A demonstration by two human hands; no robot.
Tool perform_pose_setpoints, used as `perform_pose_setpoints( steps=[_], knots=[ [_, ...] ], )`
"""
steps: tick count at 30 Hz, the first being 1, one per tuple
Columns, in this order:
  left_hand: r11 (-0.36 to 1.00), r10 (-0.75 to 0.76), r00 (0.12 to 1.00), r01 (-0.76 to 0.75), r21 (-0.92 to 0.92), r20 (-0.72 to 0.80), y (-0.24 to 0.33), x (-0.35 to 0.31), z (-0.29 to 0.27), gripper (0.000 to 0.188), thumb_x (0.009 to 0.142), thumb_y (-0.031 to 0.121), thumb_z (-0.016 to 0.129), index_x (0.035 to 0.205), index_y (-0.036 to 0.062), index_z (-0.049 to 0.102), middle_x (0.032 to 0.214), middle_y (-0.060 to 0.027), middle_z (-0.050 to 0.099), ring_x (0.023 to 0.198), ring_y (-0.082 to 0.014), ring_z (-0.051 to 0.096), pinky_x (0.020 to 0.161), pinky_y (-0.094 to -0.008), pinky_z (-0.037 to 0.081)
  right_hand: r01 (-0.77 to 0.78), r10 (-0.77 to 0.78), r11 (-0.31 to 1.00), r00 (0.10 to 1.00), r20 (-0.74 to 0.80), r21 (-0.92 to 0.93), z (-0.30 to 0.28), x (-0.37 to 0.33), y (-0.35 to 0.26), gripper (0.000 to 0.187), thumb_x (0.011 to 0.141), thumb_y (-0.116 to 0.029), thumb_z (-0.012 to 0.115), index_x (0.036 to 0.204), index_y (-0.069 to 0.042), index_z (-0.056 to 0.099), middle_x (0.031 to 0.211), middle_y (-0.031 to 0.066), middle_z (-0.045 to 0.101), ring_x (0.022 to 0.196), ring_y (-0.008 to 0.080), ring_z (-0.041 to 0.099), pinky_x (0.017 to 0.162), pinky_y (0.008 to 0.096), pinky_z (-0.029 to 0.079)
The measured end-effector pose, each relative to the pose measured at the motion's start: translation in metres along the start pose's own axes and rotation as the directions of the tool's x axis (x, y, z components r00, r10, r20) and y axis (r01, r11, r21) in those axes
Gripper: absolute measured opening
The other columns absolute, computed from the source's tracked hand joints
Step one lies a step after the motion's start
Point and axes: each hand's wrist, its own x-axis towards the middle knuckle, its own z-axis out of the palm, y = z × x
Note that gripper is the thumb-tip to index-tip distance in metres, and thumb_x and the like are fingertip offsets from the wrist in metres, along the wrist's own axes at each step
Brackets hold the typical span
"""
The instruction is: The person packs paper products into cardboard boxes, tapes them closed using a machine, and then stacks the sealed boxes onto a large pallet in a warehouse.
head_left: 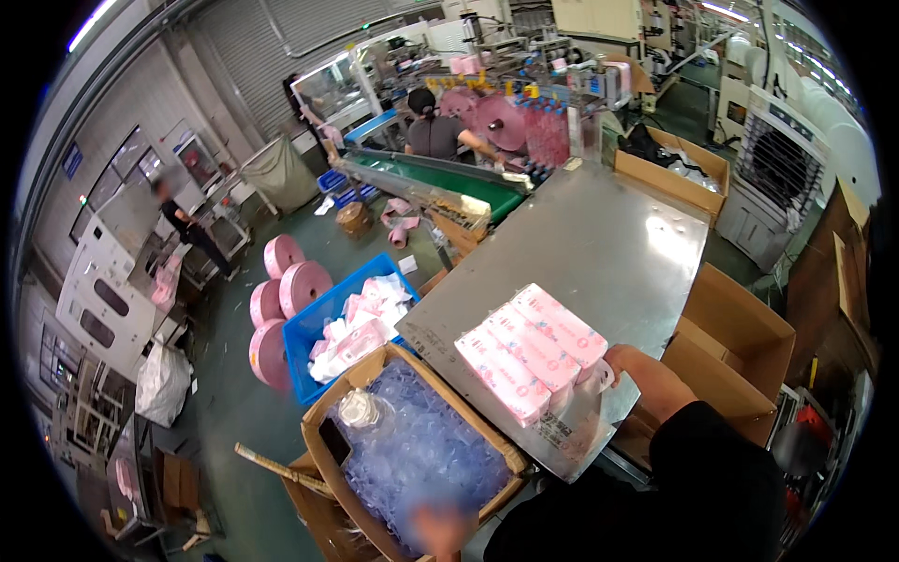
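Pink-and-white printed soft packs (531, 351), like tissue packs, lie side by side in a block on the metal table (562, 244). At the right end of the block is my right hand (629, 367), its fingers curled in by a small whitish thing (597, 377) that I cannot make out. My left hand (440, 526) is low in the picture, over the near edge of a cardboard box (316, 426). Blur hides its fingers. Crumpled clear bluish plastic bags (421, 450) fill that box.
A blue crate (298, 361) of pink and white scraps stands left of the table, beside large pink rolls (305, 286). Open cartons (735, 347) stand to the right. Behind the table run a green conveyor (426, 178) and a machine, with a co-worker (435, 131) beside them.
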Motion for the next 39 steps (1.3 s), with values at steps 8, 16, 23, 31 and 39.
perform_pose_setpoints(
  steps=[8, 16, 23, 31, 39],
  knots=[
    [0.973, 0.191, 0.976, -0.174, 0.155, -0.103, -0.023, -0.002, 0.026, 0.037, 0.095, 0.026, 0.052, 0.123, 0.0021, 0.053, 0.112, -0.0151, 0.059, 0.098, -0.0285, 0.059, 0.084, -0.0398, 0.05, -0.035, 0.035, 0.999, 0.992, 0.118, 0.002, -0.004, 0.008, 0.005, 0.05, 0.06, -0.036, 0.086, 0.105, -0.019, 0.073, 0.099, 0.0046, 0.073, 0.096, 0.0221, 0.067, 0.08, 0.0373, 0.053],
    [0.652, 0.674, 0.706, -0.428, 0.626, -0.219, -0.057, -0.007, 0.062, 0.035, 0.098, 0.025, 0.048, 0.124, 0.0028, 0.053, 0.11, -0.0129, 0.059, 0.097, -0.0259, 0.059, 0.083, -0.0379, 0.05, -0.036, 0.037, 0.999, 0.989, 0.145, -0.007, -0.006, 0.009, 0.007, 0.051, 0.06, -0.036, 0.087, 0.106, -0.02, 0.073, 0.101, 0.0046, 0.072, 0.097, 0.0227, 0.067, 0.08, 0.0375, 0.053],
    [0.894, 0.428, 0.882, -0.381, 0.235, -0.199, -0.087, -0.019, 0.087, 0.035, 0.098, 0.026, 0.049, 0.124, 0.0033, 0.053, 0.11, -0.0132, 0.059, 0.099, -0.0276, 0.058, 0.085, -0.0399, 0.049, -0.01, 0.012, 1.0, 0.987, 0.158, -0.015, -0.01, 0.015, 0.001, 0.053, 0.059, -0.037, 0.087, 0.108, -0.02, 0.072, 0.103, 0.0046, 0.072, 0.099, 0.0232, 0.066, 0.081, 0.0376, 0.053],
    [0.995, -0.097, 0.995, 0.097, -0.007, 0.035, 0.026, -0.005, -0.022, 0.041, 0.081, 0.033, 0.063, 0.109, 0.0027, 0.063, 0.111, -0.0169, 0.061, 0.105, -0.0371, 0.056, 0.089, -0.0458, 0.047, -0.04, 0.039, 0.999, 0.985, 0.165, 0.003, -0.001, 0.008, 0.007, 0.055, 0.059, -0.037, 0.087, 0.109, -0.021, 0.072, 0.105, 0.0047, 0.071, 0.1, 0.0237, 0.066, 0.082, 0.0378, 0.053],
    [0.991, -0.133, 0.991, 0.133, -0.023, 0.017, 0.023, -0.006, -0.018, 0.042, 0.079, 0.033, 0.064, 0.108, 0.0025, 0.064, 0.112, -0.0173, 0.061, 0.106, -0.0375, 0.056, 0.089, -0.0468, 0.048, -0.029, 0.03, 1.0, 0.986, 0.166, -0.008, -0.007, 0.011, 0.004, 0.057, 0.058, -0.038, 0.088, 0.11, -0.022, 0.071, 0.107, 0.0047, 0.07, 0.102, 0.0242, 0.065, 0.082, 0.0379, 0.052]
  ],
)
